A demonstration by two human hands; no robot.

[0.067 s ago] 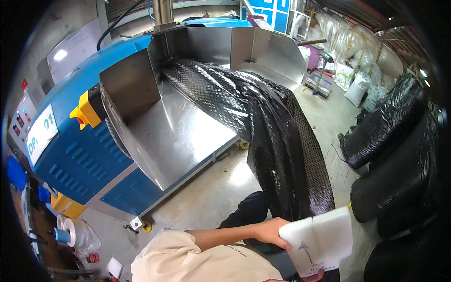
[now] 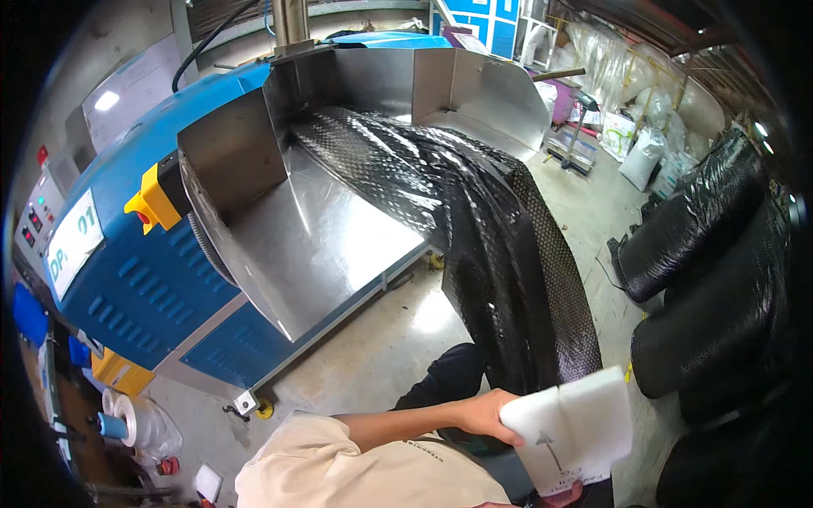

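A white foam block point(image 2: 584, 423) with an arrow and handwriting drawn on it is held low in front of me, tilted. My left hand point(image 2: 491, 416) is closed on its upper left edge, the thumb lying across the face. My right hand point(image 2: 566, 494) grips its bottom edge; only its fingers show, and the rest is cut off by the lower rim. Just beyond the block hangs a long black bubble-textured sheet point(image 2: 500, 245), draped out of the metal hopper point(image 2: 313, 245) and falling in folds toward my legs.
The blue machine point(image 2: 161, 279) fills the left, with a yellow box bearing a red button point(image 2: 152, 201) on its side. Large black rolls point(image 2: 711, 313) lie along the right. A floor scale point(image 2: 576, 140) and white sacks point(image 2: 644, 157) stand farther back. Film rolls point(image 2: 131, 419) are at lower left.
The foam block has tipped slightly and moved a little to the left in my hands. Both hands keep their hold.
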